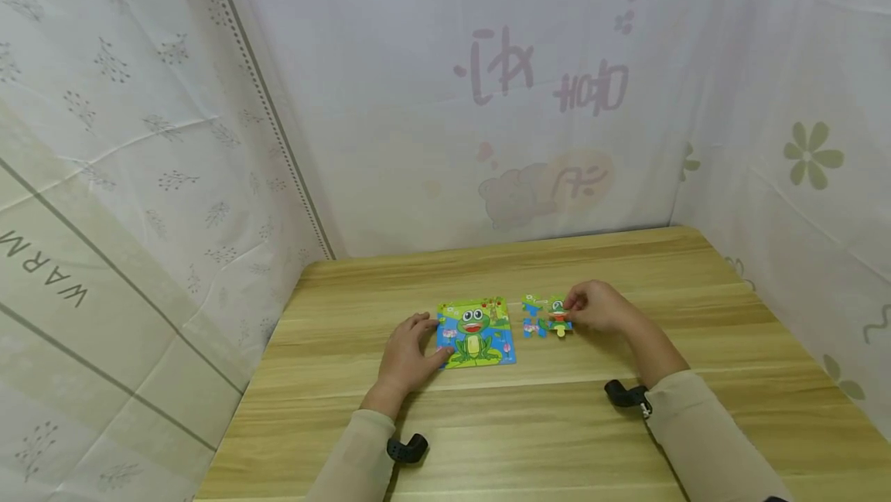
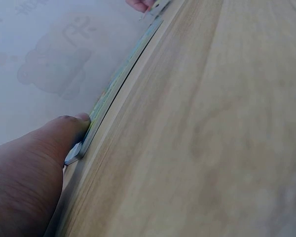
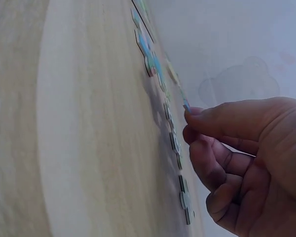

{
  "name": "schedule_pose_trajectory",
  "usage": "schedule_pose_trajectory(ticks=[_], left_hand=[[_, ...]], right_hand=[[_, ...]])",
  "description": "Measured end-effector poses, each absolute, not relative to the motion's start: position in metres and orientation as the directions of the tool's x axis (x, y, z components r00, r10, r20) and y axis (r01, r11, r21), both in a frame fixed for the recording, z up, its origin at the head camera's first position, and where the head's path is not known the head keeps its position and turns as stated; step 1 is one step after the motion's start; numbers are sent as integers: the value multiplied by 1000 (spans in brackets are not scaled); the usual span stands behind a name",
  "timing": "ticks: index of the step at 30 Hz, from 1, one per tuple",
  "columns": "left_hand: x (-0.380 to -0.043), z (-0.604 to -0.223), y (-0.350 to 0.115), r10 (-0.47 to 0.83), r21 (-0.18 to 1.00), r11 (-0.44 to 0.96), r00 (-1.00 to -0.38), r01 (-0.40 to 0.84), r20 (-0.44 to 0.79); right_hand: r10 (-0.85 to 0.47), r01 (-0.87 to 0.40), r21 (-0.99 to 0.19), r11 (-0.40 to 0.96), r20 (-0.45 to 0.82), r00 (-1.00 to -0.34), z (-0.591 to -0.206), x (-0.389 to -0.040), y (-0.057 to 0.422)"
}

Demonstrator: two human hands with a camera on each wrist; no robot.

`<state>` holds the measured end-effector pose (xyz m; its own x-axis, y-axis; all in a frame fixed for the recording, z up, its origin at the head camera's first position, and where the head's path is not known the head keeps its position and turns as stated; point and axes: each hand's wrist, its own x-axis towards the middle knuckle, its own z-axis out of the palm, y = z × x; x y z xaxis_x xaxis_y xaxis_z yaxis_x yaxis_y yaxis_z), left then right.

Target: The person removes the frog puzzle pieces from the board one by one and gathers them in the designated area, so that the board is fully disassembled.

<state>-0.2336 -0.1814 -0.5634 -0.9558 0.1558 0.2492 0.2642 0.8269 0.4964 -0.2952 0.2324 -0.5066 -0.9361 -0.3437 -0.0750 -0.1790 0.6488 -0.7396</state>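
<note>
Head view: left hand [image 1: 407, 353] steadies frog puzzle [image 1: 476, 333] — right hand [image 1: 597, 306] pinches loose piece [image 1: 558, 315].

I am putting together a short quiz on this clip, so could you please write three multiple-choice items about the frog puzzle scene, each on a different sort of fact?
1. Where do the loose jigsaw pieces lie relative to the square green-and-blue frog puzzle board?
A. to its right
B. to its left
C. stacked on it

2. What colour is the frog on the board?
A. red
B. green
C. purple

3. What is the right hand doing?
A. lying flat and empty
B. pinching a puzzle piece
C. raised off the light wooden table

Answers: 1 A, since the head view shows the pieces beside the board's right edge. 2 B, as the printed frog is green. 3 B, as the right wrist view shows thumb and finger closed on a thin piece, while the left hand rests at the board's left edge.
</note>
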Motion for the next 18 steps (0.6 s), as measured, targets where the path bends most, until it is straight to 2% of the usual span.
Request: schedule_pose_trajectory(ticks=[18], left_hand=[[-234, -563, -182, 163, 491, 829, -955, 268, 247]], right_hand=[[-396, -175, -727, 664, -144, -907, -506, -293, 242]])
